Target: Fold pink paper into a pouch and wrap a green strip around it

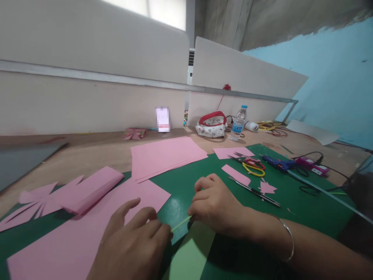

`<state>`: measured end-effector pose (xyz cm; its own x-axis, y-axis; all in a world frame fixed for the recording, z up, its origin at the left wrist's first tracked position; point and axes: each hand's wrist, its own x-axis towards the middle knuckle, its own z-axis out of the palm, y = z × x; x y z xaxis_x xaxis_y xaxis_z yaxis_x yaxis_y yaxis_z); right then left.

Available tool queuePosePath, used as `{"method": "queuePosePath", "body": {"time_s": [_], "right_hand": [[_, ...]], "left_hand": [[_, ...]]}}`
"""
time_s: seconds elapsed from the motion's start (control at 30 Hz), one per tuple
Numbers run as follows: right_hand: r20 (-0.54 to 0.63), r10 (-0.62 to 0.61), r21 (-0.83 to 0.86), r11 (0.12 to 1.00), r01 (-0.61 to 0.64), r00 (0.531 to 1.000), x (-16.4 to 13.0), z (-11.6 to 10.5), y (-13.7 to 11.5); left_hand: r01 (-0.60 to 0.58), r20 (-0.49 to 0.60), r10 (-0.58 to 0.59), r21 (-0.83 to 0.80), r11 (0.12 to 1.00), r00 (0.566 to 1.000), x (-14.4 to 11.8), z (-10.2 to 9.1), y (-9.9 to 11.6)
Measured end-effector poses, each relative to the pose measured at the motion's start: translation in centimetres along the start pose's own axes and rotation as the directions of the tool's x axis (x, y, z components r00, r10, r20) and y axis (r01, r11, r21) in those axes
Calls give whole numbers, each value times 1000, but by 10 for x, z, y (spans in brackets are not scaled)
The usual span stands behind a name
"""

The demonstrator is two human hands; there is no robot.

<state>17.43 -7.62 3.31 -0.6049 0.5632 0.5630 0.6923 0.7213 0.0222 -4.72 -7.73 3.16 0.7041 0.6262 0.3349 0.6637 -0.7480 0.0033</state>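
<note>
Both hands at bottom centre of frame, working one thin light-green paper strip (181,223). Left hand (132,243) sits low, fingers together, thumb + forefinger pinched on strip's near end. Right hand (214,206) just right of it, fingers curled shut over the far end; silver bracelet (287,237) on that wrist. Strip spans the short gap btw. the two hands, raised slightly off the green cutting mat (186,186), above a wider light-green sheet (192,252) at bottom edge.

Step in hand, as I judge it: rolling or creasing the strip tight btw. both hands. Next move likely calls for even tension, both pinches kept firm so the strip doesn't kink or slip.

Around: large pink sheet (72,237) under/left of left hand, touching it. Rolled pink paper (87,190) + cut pink fan shape (32,202) at mid left. Stack of pink sheets (166,155) centre, upper part of mat. Right of centre: pink offcut (236,175), black pen (253,191), small pink star shape (267,188), yellow-red scissors (252,166), blue glue gun (276,163). Far back on counter (96,149): water bottle (238,123), red-trimmed pouch (211,124).
</note>
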Motion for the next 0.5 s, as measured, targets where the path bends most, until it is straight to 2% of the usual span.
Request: {"method": "queuePosePath", "body": {"time_s": [0.2, 0.4, 0.5], "right_hand": [[2, 74, -43, 996, -74, 997, -4, -5, 19], [113, 143, -181, 976, -121, 983, -8, -14, 32], [83, 206, -253, 951, -180, 975, -9, -22, 37]], "left_hand": [[13, 84, -17, 43, 999, 996, 0, -6, -7], [20, 102, -24, 42, 999, 995, 0, -3, -12], [31, 127, -37, 47, 998, 991, 1, -3, -13]]}}
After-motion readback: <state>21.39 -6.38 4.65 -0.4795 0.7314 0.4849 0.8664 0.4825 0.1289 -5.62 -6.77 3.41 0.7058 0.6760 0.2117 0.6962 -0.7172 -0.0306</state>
